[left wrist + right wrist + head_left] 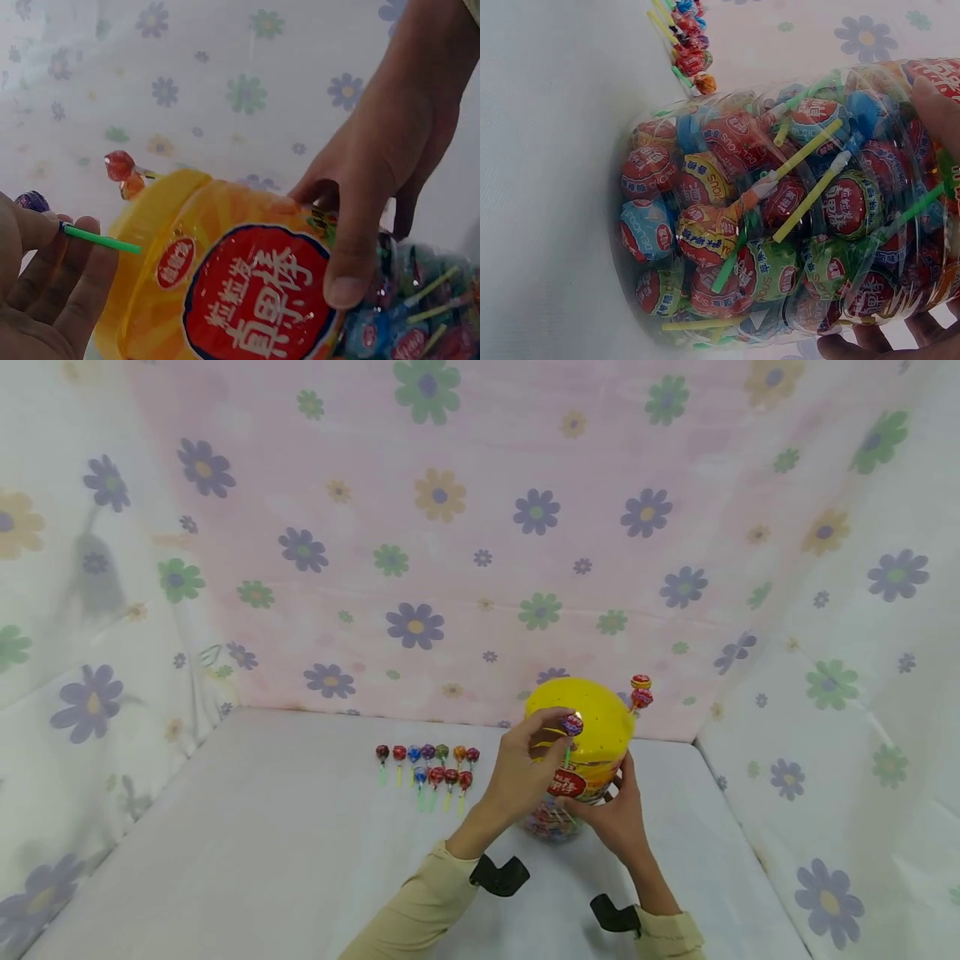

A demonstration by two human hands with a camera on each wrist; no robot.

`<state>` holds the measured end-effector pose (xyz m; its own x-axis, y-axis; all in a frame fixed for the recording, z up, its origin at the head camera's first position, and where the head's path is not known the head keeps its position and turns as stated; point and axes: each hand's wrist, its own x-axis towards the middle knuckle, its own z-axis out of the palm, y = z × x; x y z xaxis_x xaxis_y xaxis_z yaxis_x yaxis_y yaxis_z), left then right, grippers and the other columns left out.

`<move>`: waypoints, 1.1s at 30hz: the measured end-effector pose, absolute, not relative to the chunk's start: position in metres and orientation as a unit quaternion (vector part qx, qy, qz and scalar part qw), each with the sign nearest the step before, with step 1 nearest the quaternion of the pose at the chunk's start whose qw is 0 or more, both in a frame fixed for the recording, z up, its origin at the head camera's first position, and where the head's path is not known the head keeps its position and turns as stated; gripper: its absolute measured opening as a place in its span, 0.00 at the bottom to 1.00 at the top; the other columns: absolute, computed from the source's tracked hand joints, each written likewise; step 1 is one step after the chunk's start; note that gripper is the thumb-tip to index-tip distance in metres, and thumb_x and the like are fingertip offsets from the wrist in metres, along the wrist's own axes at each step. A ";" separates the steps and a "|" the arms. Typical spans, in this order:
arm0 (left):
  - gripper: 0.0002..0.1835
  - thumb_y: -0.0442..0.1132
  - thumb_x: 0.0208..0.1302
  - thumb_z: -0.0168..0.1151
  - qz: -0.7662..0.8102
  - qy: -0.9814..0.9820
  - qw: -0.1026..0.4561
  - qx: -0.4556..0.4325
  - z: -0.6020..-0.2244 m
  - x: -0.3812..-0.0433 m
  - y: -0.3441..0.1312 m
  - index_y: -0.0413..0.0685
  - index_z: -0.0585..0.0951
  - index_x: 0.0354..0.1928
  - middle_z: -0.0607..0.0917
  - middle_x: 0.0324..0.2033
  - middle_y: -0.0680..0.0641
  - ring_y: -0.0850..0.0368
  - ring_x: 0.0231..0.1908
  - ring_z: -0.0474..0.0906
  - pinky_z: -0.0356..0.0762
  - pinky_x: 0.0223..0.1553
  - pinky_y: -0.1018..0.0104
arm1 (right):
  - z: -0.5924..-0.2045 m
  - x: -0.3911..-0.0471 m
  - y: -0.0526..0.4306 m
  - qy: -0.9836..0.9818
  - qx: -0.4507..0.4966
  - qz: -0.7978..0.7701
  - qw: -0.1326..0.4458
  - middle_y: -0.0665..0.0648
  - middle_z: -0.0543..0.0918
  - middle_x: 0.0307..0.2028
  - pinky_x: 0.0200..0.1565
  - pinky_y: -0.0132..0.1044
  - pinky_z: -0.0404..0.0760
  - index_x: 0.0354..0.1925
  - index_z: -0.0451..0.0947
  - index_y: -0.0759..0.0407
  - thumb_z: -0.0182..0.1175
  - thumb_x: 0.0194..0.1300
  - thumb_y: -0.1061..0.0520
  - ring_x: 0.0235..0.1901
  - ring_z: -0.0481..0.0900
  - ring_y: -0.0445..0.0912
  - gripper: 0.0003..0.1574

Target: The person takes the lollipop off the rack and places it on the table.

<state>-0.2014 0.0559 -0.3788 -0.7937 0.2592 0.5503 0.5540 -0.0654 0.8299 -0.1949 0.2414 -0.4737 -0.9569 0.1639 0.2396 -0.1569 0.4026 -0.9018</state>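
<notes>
My left hand pinches a lollipop in a purple wrapper, its candy up and its green stick reaching over the yellow lid's edge in the left wrist view. The lid tops a clear plastic jar with a red and orange label. My right hand grips the jar around its side, thumb across the front by the label. Wrapped lollipops fill the jar's lower part. A red lollipop and an orange one stand out from the lid on the far right side.
Two rows of lollipops with coloured sticks lie on the white table, left of the jar. A pink flowered cloth hangs behind the table, with white flowered cloths at both sides. A black wrist mount is on each forearm.
</notes>
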 end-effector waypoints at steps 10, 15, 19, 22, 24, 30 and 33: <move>0.17 0.34 0.74 0.59 -0.674 -0.691 0.098 -0.242 -0.416 -0.202 0.025 0.48 0.79 0.62 0.84 0.52 0.45 0.48 0.50 0.84 0.85 0.49 0.66 | -0.476 -0.195 0.244 -0.821 0.005 0.552 0.147 0.58 0.63 0.71 0.66 0.69 0.67 0.79 0.47 0.46 0.80 0.52 0.57 0.70 0.64 0.63 0.69; 0.18 0.32 0.72 0.60 -0.688 -0.688 0.089 -0.211 -0.440 -0.205 0.001 0.44 0.79 0.62 0.83 0.50 0.40 0.41 0.48 0.85 0.87 0.44 0.66 | -0.475 -0.195 0.243 -0.822 0.001 0.553 0.135 0.57 0.64 0.72 0.66 0.69 0.67 0.79 0.46 0.45 0.81 0.52 0.55 0.71 0.63 0.62 0.70; 0.18 0.28 0.71 0.61 -0.694 -0.691 0.086 -0.184 -0.460 -0.206 -0.023 0.38 0.78 0.61 0.84 0.49 0.36 0.41 0.45 0.86 0.87 0.40 0.67 | -0.473 -0.194 0.243 -0.825 -0.006 0.550 0.131 0.57 0.63 0.72 0.67 0.69 0.67 0.79 0.45 0.44 0.81 0.52 0.55 0.71 0.63 0.62 0.70; 0.19 0.26 0.69 0.62 -0.692 -0.701 0.079 -0.155 -0.475 -0.206 -0.043 0.34 0.78 0.60 0.84 0.47 0.36 0.43 0.42 0.87 0.87 0.38 0.68 | -0.470 -0.194 0.242 -0.825 -0.009 0.550 0.129 0.58 0.62 0.72 0.67 0.69 0.67 0.80 0.45 0.45 0.80 0.52 0.55 0.71 0.62 0.63 0.70; 0.19 0.26 0.68 0.62 -0.689 -0.709 0.073 -0.132 -0.483 -0.206 -0.056 0.34 0.78 0.60 0.84 0.47 0.35 0.44 0.42 0.87 0.88 0.37 0.67 | -0.470 -0.194 0.242 -0.825 -0.010 0.550 0.128 0.58 0.62 0.72 0.67 0.68 0.67 0.80 0.45 0.45 0.80 0.53 0.55 0.72 0.62 0.63 0.70; 0.20 0.26 0.69 0.62 -0.668 -0.736 0.066 -0.091 -0.499 -0.204 -0.084 0.35 0.78 0.61 0.83 0.46 0.35 0.42 0.41 0.87 0.88 0.36 0.66 | -0.471 -0.195 0.242 -0.825 -0.007 0.551 0.126 0.58 0.62 0.72 0.67 0.68 0.67 0.79 0.45 0.45 0.80 0.52 0.55 0.72 0.62 0.63 0.70; 0.21 0.26 0.68 0.62 -0.654 -0.749 0.072 -0.075 -0.506 -0.204 -0.093 0.34 0.77 0.62 0.83 0.46 0.35 0.41 0.40 0.87 0.88 0.35 0.66 | -0.472 -0.195 0.242 -0.823 -0.004 0.554 0.126 0.57 0.63 0.72 0.67 0.69 0.67 0.79 0.45 0.44 0.80 0.52 0.55 0.72 0.62 0.63 0.70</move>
<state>-0.2039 -0.0935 -0.5056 -0.9784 0.0194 0.2058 0.2066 0.1331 0.9693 -0.1946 0.2419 -0.4718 -0.9682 0.1464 0.2028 -0.1326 0.3872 -0.9124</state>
